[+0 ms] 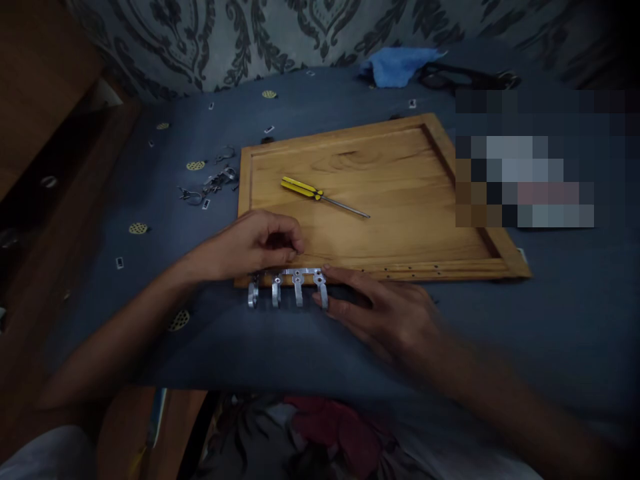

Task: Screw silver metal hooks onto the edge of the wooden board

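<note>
Right hand (400,317) fingers hold metal hooks (299,292) at a wooden panel's (400,177) near edge. Left hand (263,241) curls narrowly over it, contents unclear.

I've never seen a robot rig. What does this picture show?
There's no robot: these are a person's left hand and right hand, filmed by a camera worn on their head, looking forward and down. On a dark patterned cloth lies a framed wooden panel with a yellow-handled screwdriver on top; small metal pieces lie to its left. A metal hook rack sits along the panel's near edge. The right hand's fingers touch its right end; whether the left holds anything isn't clear.
</note>
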Demonstrator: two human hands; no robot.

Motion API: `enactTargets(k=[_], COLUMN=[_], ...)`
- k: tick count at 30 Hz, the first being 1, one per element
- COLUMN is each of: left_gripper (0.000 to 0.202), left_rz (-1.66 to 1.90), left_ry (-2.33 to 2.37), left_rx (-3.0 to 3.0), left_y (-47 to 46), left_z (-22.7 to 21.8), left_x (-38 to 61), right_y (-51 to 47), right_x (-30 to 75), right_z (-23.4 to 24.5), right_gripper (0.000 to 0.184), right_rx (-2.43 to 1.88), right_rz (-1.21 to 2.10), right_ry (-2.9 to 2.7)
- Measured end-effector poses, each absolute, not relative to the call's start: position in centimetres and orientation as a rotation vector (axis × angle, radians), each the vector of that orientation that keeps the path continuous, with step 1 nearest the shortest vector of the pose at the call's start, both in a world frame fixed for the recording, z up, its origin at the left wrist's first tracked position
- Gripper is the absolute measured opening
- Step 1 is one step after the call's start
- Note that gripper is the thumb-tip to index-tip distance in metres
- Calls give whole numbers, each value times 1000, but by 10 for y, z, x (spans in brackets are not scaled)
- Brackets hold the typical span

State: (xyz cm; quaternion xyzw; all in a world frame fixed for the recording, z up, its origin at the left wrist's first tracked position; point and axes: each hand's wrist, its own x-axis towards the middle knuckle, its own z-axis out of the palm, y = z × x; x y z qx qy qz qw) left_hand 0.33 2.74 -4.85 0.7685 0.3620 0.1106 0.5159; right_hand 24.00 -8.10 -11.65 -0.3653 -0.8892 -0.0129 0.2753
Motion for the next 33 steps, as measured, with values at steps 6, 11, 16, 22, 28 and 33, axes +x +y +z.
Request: enactTargets(k=[6, 11, 16, 22, 28, 33], left_gripper=[12, 10, 10, 10, 12, 14], left_rz=[275, 268, 269, 261, 264, 248], left_ry=[871, 870, 868, 868, 844, 828], left_rx=[1845, 1840, 1851, 1838, 1784, 1798], left_y=[27, 26, 27, 25, 21, 19], left_z=[-48, -49, -51, -49, -47, -47], left_x=[3, 4, 4, 5, 8, 8], right_y=[-81, -81, -82, -81, -82, -82], right_x=[240, 240, 239, 237, 236, 237], right_z=[-115, -114, -113, -110, -109, -108], right_gripper=[29, 30, 29, 34, 35, 34], right_rx=[-982, -998, -996, -1005, -1027, -1000], right_rz=[-28, -65, -57, -29, 19, -10], right_ry=[-2397, -2430, -2412, -2411, -2404, -2419])
